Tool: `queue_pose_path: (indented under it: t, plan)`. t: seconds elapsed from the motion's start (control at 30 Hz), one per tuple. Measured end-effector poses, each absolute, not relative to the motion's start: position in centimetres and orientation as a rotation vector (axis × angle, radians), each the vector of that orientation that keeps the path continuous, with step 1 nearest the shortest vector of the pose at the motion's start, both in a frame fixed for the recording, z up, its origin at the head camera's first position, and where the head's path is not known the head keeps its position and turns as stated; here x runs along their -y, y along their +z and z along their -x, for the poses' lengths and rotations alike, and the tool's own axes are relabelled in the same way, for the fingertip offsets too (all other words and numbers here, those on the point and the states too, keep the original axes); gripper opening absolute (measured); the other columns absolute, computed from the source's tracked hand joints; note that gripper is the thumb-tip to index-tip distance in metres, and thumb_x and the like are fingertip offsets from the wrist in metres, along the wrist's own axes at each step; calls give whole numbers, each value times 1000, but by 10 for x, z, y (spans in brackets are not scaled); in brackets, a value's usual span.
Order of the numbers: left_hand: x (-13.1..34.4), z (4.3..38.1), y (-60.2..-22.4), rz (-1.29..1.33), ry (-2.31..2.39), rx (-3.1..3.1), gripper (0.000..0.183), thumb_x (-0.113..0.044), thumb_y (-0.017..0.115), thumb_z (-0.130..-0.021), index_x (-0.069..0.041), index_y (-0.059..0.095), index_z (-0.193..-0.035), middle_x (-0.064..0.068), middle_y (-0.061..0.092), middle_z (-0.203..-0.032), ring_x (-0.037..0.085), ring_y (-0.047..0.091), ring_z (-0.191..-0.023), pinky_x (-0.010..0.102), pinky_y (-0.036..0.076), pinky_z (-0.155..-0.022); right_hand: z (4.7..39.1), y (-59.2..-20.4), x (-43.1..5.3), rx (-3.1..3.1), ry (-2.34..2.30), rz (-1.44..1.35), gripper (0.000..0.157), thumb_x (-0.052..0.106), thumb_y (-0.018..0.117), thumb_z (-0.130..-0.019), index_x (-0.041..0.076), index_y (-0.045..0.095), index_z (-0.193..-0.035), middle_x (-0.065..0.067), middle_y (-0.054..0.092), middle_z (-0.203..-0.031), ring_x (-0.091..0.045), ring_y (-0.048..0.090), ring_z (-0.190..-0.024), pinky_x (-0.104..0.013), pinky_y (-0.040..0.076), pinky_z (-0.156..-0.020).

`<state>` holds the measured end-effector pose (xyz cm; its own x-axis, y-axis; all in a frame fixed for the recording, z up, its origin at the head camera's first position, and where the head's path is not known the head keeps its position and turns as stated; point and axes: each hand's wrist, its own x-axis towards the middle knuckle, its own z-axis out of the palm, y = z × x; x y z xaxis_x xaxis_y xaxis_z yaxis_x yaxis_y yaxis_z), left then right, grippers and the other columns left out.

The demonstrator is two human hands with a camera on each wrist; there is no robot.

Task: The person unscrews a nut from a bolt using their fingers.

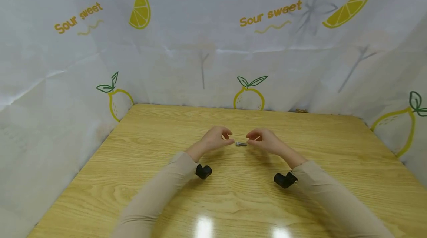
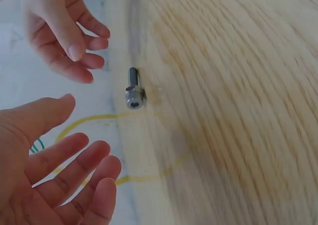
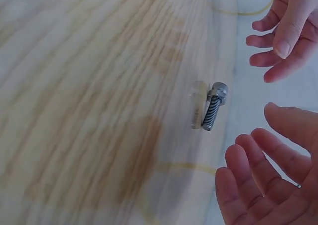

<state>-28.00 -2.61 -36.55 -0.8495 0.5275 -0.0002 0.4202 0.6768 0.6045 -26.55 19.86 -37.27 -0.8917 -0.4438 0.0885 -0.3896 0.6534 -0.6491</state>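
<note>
A silver socket-head bolt [image 1: 241, 144] lies on the wooden table, its head toward the left hand and its threaded end toward the right. What looks like a ring or nut sits against the head of the bolt [image 3: 214, 106], though its kind is hard to tell. My left hand [image 1: 217, 138] hovers just left of the bolt, fingers loosely bent and apart from it. On the other side my right hand [image 1: 265, 141] is held close to the threaded end, thumb and fingers parted. Both palms face the bolt [image 2: 133, 89] in the left wrist view, and neither hand holds anything.
The wood-grain table [image 1: 160, 134] spreads around both hands. Behind it hangs a white cloth [image 1: 186, 63] printed with lemons and lettering. A black wrist mount [image 1: 203, 171] sits at the left sleeve, another black mount [image 1: 285, 180] at the right.
</note>
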Motion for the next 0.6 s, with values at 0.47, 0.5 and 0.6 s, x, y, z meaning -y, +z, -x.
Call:
queue_pose_path:
  t: [0.47, 0.5, 0.6]
  plan:
    - [7, 286, -376, -625, 1012, -2649, 32, -22, 67, -87, -5, 65, -114, 12, 69, -99, 20, 65, -86, 23, 49, -69, 276, -383, -193, -2649, -1113, 450, 30, 18, 62, -90, -3, 63, -111, -18, 65, -100, -20, 62, -85, -29, 51, -70]
    - [7, 286, -377, -620, 1016, -2649, 32, -22, 67, -87, -5, 65, -114, 13, 69, -99, 20, 64, -85, 22, 49, -69, 277, -384, -193, -2646, -1117, 437, 29, 17, 62, -90, -3, 63, -110, -18, 65, -99, -19, 61, -84, -28, 50, -69]
    - [7, 286, -378, -595, 1037, -2634, 32, -21, 67, -87, -4, 65, -114, 13, 68, -100, 19, 63, -84, 22, 48, -68, 278, -385, -192, -2639, -1118, 420, 28, 16, 63, -89, -3, 63, -109, -17, 65, -95, -15, 60, -76, -26, 50, -64]
